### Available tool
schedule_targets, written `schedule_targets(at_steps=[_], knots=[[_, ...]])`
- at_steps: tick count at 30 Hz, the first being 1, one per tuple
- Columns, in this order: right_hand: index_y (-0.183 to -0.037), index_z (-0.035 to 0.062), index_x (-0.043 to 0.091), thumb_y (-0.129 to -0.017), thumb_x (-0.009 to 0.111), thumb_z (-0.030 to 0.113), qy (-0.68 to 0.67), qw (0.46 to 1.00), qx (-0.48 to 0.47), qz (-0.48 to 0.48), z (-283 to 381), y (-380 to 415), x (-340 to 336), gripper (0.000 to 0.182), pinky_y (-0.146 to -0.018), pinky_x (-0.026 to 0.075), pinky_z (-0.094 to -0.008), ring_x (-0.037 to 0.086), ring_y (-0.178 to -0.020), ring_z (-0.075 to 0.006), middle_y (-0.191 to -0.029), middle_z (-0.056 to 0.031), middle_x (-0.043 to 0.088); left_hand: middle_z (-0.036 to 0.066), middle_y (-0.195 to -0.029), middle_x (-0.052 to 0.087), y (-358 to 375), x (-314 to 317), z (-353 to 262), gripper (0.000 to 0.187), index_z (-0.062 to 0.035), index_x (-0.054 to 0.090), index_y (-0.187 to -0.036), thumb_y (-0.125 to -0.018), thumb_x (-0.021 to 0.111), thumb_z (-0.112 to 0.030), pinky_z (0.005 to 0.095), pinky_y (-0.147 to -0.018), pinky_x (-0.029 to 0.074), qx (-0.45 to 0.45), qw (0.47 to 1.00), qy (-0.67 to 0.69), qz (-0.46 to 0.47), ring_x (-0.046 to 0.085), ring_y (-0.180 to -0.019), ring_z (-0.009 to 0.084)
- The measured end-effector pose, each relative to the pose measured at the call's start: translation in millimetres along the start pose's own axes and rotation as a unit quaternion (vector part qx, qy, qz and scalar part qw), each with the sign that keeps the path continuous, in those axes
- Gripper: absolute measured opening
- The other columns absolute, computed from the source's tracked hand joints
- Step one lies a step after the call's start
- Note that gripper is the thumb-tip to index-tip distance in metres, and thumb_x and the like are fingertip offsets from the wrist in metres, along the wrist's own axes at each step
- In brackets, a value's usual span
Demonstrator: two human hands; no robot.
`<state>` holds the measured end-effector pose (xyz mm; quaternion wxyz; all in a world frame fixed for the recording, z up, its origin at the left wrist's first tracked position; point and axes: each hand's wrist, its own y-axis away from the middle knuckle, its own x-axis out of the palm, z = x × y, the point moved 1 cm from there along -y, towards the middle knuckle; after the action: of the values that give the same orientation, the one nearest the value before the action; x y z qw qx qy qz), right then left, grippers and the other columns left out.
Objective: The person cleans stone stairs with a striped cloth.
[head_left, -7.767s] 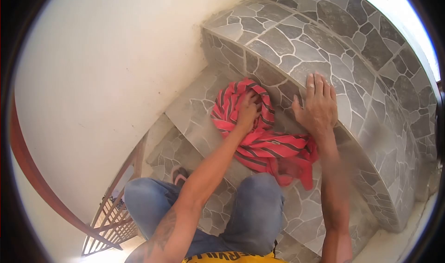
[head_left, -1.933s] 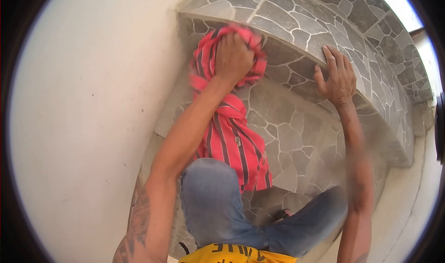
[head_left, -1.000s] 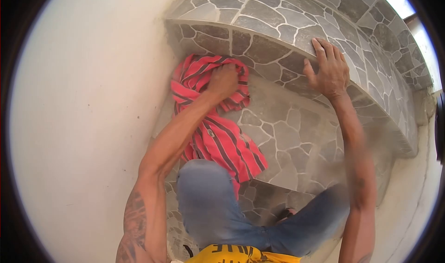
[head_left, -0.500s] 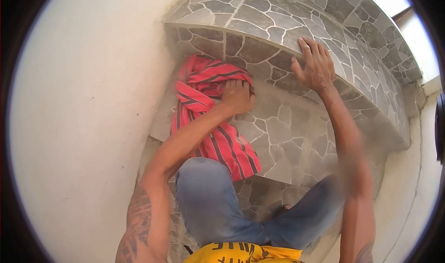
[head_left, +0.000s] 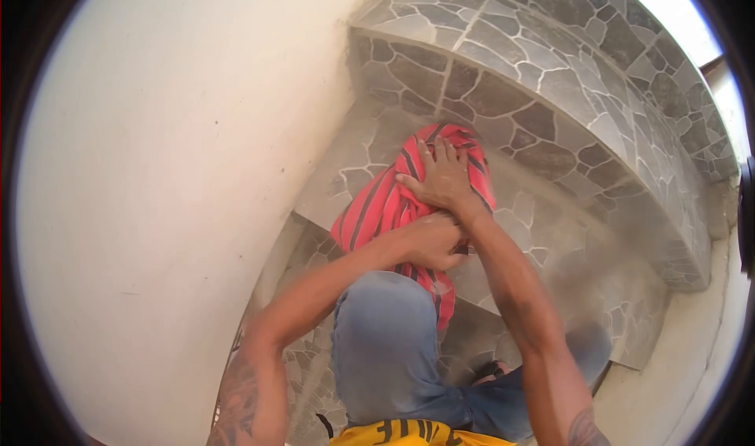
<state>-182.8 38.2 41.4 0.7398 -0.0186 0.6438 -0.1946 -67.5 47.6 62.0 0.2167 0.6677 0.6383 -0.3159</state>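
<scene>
A red cloth with dark stripes (head_left: 370, 214) lies bunched on the grey stone-patterned step (head_left: 511, 241). My right hand (head_left: 442, 177) presses flat on its upper part, fingers spread. Just below, my left hand (head_left: 432, 241) curls closed around a fold of the cloth, its fingers partly hidden. The right wrist crosses close over the left hand. A loose end of the cloth hangs down beside my left knee (head_left: 385, 304).
A higher curved step (head_left: 543, 84) with the same stone pattern rises ahead and to the right. The pale wall (head_left: 181, 194) runs along the left side. Another pale wall (head_left: 692, 320) stands at the right. Part of the view is blurred.
My right hand has come off the upper step's edge and down onto the cloth. The cloth and my left hand have moved down, nearer to me. The camera view has shifted too.
</scene>
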Motion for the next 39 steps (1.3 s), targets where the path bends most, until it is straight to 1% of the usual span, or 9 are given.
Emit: schedule_targets(at_steps=[6,15,19,23,26,29,34,36,39], knots=[[-0.147,0.0094,0.055,-0.096,0.059,0.048,0.021,0.999,-0.046,0.005,-21,-2,19,0.064,-0.11,0.034,-0.0614,0.052,-0.133,-0.04,-0.139,-0.0253,0.058,0.021,-0.146,0.053,127,-23,-22,0.053,-0.0056,0.064,-0.132,-0.082,0.078,-0.019,0.047,-0.113,0.042,-0.283,0.894,-0.09,-0.335,0.049,-0.138,0.0375],[-0.126,0.0001,0.064,-0.099,0.062,0.02,-0.219,0.964,0.148,-0.008,-102,68,-117,0.033,-0.087,0.054,-0.0391,0.07,-0.099,-0.0378,-0.111,-0.0176,0.072,0.019,-0.133,0.058,131,-3,-9,0.037,-0.007,0.071,-0.122,-0.085,0.072,-0.012,0.0483,-0.099,0.049,-0.238,0.888,-0.151,-0.363,0.06,-0.117,0.0379],[-0.128,0.0026,0.063,-0.101,0.061,0.019,-0.517,0.795,0.314,-0.042,-185,130,-192,0.032,-0.087,0.056,-0.0368,0.071,-0.101,-0.0238,-0.118,-0.0063,0.072,0.018,-0.126,0.064,96,-53,-1,0.032,-0.0054,0.071,-0.119,-0.087,0.067,-0.01,0.0445,-0.092,0.053,-0.263,0.911,-0.007,-0.317,0.066,-0.104,0.0362],[-0.138,0.002,0.054,-0.104,0.056,0.02,-0.664,0.641,0.311,-0.227,-235,190,-243,0.038,-0.097,0.057,-0.0433,0.071,-0.11,-0.0272,-0.128,-0.0135,0.068,0.019,-0.123,0.068,55,-84,10,0.035,-0.0022,0.066,-0.124,-0.09,0.064,-0.01,0.0437,-0.091,0.054,-0.209,0.944,0.071,-0.245,0.068,-0.103,0.0372],[-0.138,-0.0001,0.053,-0.104,0.055,0.02,-0.779,0.533,0.284,-0.167,-230,200,-250,0.039,-0.104,0.055,-0.0464,0.069,-0.115,-0.028,-0.129,-0.016,0.068,0.018,-0.122,0.068,42,-69,15,0.036,-0.0034,0.065,-0.126,-0.09,0.065,-0.01,0.0435,-0.092,0.053,-0.125,0.964,0.037,-0.234,0.067,-0.106,0.0366],[-0.136,-0.0011,0.055,-0.105,0.054,0.021,-0.719,0.616,0.295,-0.131,-210,189,-241,0.038,-0.104,0.056,-0.0466,0.069,-0.115,-0.028,-0.129,-0.0169,0.068,0.015,-0.121,0.067,68,-38,33,0.033,-0.0054,0.066,-0.123,-0.09,0.065,-0.008,0.0425,-0.094,0.051,-0.067,0.958,-0.081,-0.266,0.065,-0.111,0.0331],[-0.112,-0.0028,0.07,-0.104,0.055,0.02,-0.266,0.96,0.069,-0.06,-105,86,-217,0.029,-0.074,0.054,-0.0374,0.071,-0.086,-0.0228,-0.094,-0.0182,0.072,0.013,-0.116,0.065,139,9,28,0.028,-0.0059,0.069,-0.115,-0.087,0.066,-0.002,0.0425,-0.096,0.05,-0.141,0.89,-0.147,-0.407,0.062,-0.111,0.0319],[-0.1,-0.0029,0.068,-0.102,0.055,0.026,-0.163,0.973,0.098,0.132,-39,20,-178,0.032,-0.066,0.044,-0.0493,0.065,-0.072,-0.0358,-0.085,-0.0253,0.064,0.014,-0.115,0.063,158,21,25,0.026,-0.0053,0.069,-0.111,-0.085,0.067,-0.001,0.0432,-0.096,0.049,-0.183,0.862,-0.148,-0.45,0.062,-0.107,0.0337],[-0.101,-0.003,0.066,-0.1,0.053,0.033,-0.178,0.953,-0.228,0.091,10,-45,-54,0.039,-0.083,0.05,-0.0543,0.065,-0.088,-0.0454,-0.095,-0.0287,0.068,0.017,-0.118,0.06,166,41,24,0.026,-0.0044,0.066,-0.11,-0.085,0.066,0.0,0.0435,-0.098,0.048,-0.22,0.843,-0.116,-0.477,0.06,-0.109,0.0356]])
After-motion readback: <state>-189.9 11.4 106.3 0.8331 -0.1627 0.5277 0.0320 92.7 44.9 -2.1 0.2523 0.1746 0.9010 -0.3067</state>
